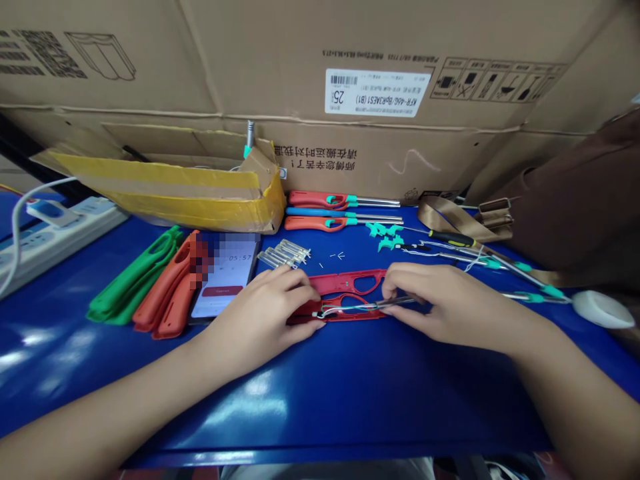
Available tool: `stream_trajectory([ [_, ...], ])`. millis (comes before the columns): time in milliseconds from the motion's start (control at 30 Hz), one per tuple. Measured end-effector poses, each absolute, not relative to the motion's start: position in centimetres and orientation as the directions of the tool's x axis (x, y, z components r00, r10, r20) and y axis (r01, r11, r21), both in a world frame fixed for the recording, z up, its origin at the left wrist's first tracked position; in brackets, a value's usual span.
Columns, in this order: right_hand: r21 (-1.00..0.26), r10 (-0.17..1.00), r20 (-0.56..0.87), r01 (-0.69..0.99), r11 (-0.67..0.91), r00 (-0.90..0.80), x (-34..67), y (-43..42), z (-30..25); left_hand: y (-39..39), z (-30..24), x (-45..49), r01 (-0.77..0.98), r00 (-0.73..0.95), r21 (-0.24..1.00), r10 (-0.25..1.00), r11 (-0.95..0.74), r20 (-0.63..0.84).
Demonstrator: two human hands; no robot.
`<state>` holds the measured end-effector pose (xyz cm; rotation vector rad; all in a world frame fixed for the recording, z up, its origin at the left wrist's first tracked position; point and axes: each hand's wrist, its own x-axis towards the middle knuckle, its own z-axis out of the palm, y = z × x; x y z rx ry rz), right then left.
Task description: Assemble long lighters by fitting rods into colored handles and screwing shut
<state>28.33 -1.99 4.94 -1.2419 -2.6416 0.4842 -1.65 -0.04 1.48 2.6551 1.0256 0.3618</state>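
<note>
Two red lighter casing halves lie side by side in front of me: the far half [336, 284] and the near half [375, 316], which shows its inner side. My left hand [275, 303] is closed around the left end of the near half, thumb at its front edge. A metal lighter tube [400, 301] with thin wires [333, 309] lies along the near half. Its right part is pinched between the thumb and fingers of my right hand [445, 303]. Beyond the halves are several clear fuel tanks [285, 253] and small green triggers [387, 241].
Assembled lighters [317, 223] lie by a yellow-taped box [200, 200]. Green casings [133, 280], red casings [167, 290] and a phone [225, 273] are at left, near a power strip [95, 213]. A screwdriver [453, 239], more tubes [493, 263] and a white oval object [603, 309] are at right.
</note>
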Motion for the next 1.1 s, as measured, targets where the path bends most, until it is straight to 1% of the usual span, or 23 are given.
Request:
stream_trajectory([
  [167,-0.305,0.744,0.085,0.694,0.652,-0.662,27.4,-2.5,4.6,0.0,1.5,-1.6,0.611,0.718,0.35,0.684,-0.71,0.133],
  [300,-0.249,0.713,0.191,0.669,0.7,-0.674,27.3,-2.8,4.6,0.0,1.6,-1.6,0.595,0.713,0.366,0.68,-0.715,0.17],
  [367,-0.242,0.701,0.227,0.657,0.713,-0.676,27.3,-3.0,4.7,0.0,1.6,-1.6,0.594,0.707,0.383,0.686,-0.707,0.171],
  [467,-0.262,0.714,0.185,0.666,0.698,-0.676,27.3,-3.3,5.0,0.0,1.8,-1.5,0.61,0.7,0.393,0.701,-0.688,0.14],
  [633,-0.28,0.737,-0.039,0.716,0.64,-0.674,27.6,-3.1,5.2,0.0,1.6,-1.7,0.611,0.701,0.38,0.698,-0.694,0.147],
  [767,-0.242,0.783,-0.139,0.787,0.567,-0.607,28.4,-2.4,5.0,0.1,1.4,-1.7,0.611,0.701,0.374,0.696,-0.698,0.154],
  [867,-0.148,0.832,-0.132,0.84,0.521,-0.539,29.3,-1.7,4.7,0.1,1.4,-1.7,0.602,0.706,0.381,0.691,-0.701,0.156],
  [967,-0.059,0.855,-0.075,0.858,0.51,-0.513,29.8,-1.3,4.4,0.1,1.5,-1.7,0.601,0.707,0.377,0.689,-0.704,0.159],
  [1033,-0.049,0.855,-0.033,0.855,0.517,-0.518,29.8,-1.2,4.4,0.1,1.5,-1.7,0.607,0.705,0.371,0.691,-0.703,0.156],
  [1100,-0.073,0.846,0.006,0.844,0.532,-0.533,29.6,-1.4,4.5,0.1,1.5,-1.7,0.611,0.705,0.365,0.693,-0.702,0.153],
])
